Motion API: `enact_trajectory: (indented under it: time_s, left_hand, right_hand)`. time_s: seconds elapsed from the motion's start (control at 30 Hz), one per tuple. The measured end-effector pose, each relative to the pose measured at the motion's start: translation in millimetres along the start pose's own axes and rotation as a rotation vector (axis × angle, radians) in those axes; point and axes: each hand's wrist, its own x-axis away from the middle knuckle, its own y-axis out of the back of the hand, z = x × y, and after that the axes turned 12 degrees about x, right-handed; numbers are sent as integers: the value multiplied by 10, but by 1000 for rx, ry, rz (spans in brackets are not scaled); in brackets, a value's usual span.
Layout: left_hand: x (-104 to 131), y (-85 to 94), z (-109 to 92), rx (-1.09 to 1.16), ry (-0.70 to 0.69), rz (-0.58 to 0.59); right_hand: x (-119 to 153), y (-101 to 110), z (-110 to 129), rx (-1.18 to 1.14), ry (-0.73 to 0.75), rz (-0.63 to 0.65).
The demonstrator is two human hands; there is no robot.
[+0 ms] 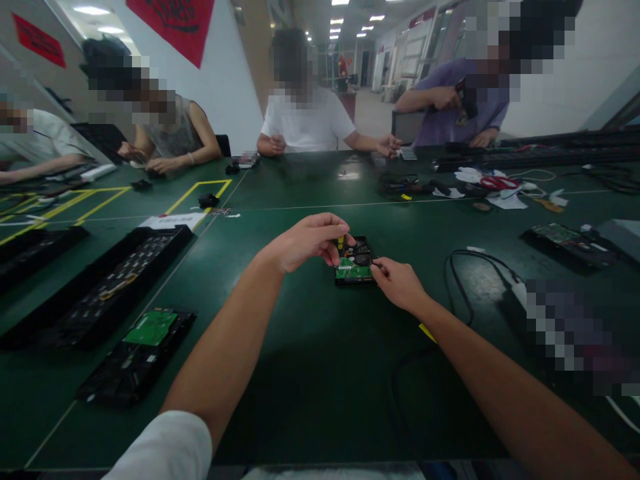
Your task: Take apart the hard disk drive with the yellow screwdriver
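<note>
A hard drive with a green circuit board lies on the table in front of me. Above its left side, my left hand has its fingers bent and closed around a small yellow-and-black piece; the fingers partly hide it, so its kind is unclear. On the right, my right hand pinches the near right side of the hard drive between thumb and fingers. Closer to me on the left rests a black drive assembly with a green board.
A long black tray stands at left, with a white paper behind it. Black cable loops at right, near another drive. Papers and wires lie farther back. Several people sit across the green table.
</note>
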Motion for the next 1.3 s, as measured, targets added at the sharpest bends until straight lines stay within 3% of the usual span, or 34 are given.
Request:
enact_trajectory:
  time_s: [0.2, 0.53, 0.83, 1.1, 1.3]
  left_hand:
    - [18, 24, -57, -75, 0, -71]
    - [24, -20, -55, 27, 19, -16]
    - [0, 45, -26, -156, -34, -53]
    - [-17, -11, 14, 55, 17, -13]
    - [-23, 48, -11, -41, -11, -101]
  right_hand:
    - [-8, -18, -17, 0, 7, -8]
    - [-4, -16, -30, -25, 15, -3]
    - [9, -5, -5, -32, 12, -9]
    - [1, 11, -1, -17, 3, 18]
    - [-5, -6, -4, -6, 11, 2]
